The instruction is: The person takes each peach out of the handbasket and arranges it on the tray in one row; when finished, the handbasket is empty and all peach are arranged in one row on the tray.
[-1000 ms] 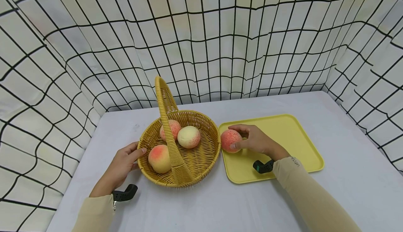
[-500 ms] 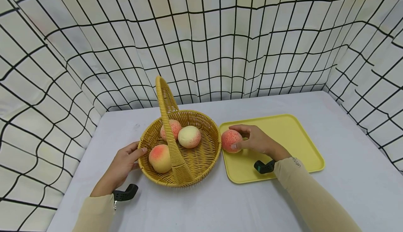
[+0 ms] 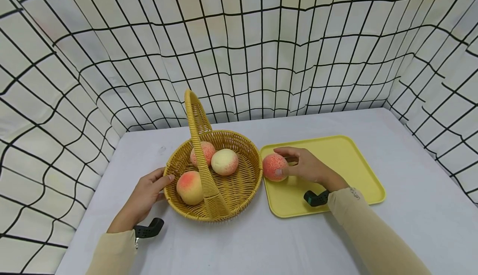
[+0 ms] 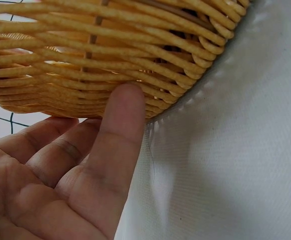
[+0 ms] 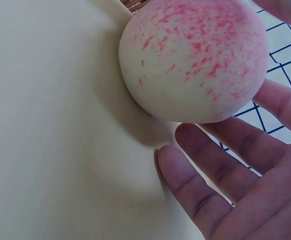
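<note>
In the head view, a pink-red speckled peach (image 3: 274,168) sits at the left edge of a yellow tray (image 3: 349,159). My right hand (image 3: 304,165) holds it from the right, thumb on its near side and index finger behind. Seen from the right wrist, the peach (image 5: 195,60) shows a pale underside, and the lower fingers stand apart from it. My left hand (image 3: 147,192) grips the left rim of a woven basket (image 3: 239,194), fingertips against its outer wall in the left wrist view. Inside lie a yellow-red peach (image 3: 188,188), a pale peach (image 3: 225,162) and a pink one (image 3: 208,150).
The basket's tall handle (image 3: 201,163) arches over its left half, partly covering two peaches. Tray and basket stand side by side on a white-covered table (image 3: 261,246). Black netting (image 3: 242,59) over white cloth encloses the back and both sides.
My right hand has drawn slightly to the right, its thumb sliding back along the peach. The peach, basket and left hand look unmoved.
</note>
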`<state>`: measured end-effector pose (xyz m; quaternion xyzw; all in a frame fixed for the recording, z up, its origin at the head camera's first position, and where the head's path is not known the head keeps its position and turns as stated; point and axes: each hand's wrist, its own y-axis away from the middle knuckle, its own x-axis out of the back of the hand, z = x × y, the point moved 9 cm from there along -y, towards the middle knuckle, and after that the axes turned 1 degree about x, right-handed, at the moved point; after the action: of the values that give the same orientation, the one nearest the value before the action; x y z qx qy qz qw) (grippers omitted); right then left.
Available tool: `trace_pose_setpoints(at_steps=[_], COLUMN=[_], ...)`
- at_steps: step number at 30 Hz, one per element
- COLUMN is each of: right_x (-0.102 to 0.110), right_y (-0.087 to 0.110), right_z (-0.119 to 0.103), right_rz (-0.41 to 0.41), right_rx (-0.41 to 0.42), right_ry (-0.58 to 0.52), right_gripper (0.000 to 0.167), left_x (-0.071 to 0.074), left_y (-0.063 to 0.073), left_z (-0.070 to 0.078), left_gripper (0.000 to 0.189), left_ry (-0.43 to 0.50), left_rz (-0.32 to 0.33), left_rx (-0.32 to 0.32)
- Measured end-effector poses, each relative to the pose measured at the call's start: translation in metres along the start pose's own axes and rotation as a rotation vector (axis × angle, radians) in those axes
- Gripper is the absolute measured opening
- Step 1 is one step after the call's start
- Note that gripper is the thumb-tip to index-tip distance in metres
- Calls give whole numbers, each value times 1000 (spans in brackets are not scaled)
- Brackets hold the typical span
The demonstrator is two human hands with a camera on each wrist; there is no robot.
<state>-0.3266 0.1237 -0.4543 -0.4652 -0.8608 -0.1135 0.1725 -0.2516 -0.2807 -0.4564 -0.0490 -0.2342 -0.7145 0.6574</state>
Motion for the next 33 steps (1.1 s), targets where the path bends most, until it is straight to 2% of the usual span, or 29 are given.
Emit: trace_pose_setpoints(at_steps=[6, 11, 23, 28, 33], right_x=[7, 15, 17, 1, -29], right_y=[2, -1, -26, -42, -62], right_z=[-7, -21, -84, -102, -111], right_rz=[19, 68, 142, 90, -40], right_rx=[30, 73, 195, 215, 199], right_ry=[8, 12, 5, -7, 7], right_gripper=[70, 69, 69, 69, 68], left_x=[0, -1, -1, -1, -1], left_y=[0, 0, -3, -3, -1], left_z=[0, 1, -1, -2, -4], left_gripper=[61, 62, 63, 63, 65], left_ry=[-6, -8, 10, 2, 0], left_rz=[0, 0, -1, 3, 3], left_rx=[-2, 3, 18, 31, 42])
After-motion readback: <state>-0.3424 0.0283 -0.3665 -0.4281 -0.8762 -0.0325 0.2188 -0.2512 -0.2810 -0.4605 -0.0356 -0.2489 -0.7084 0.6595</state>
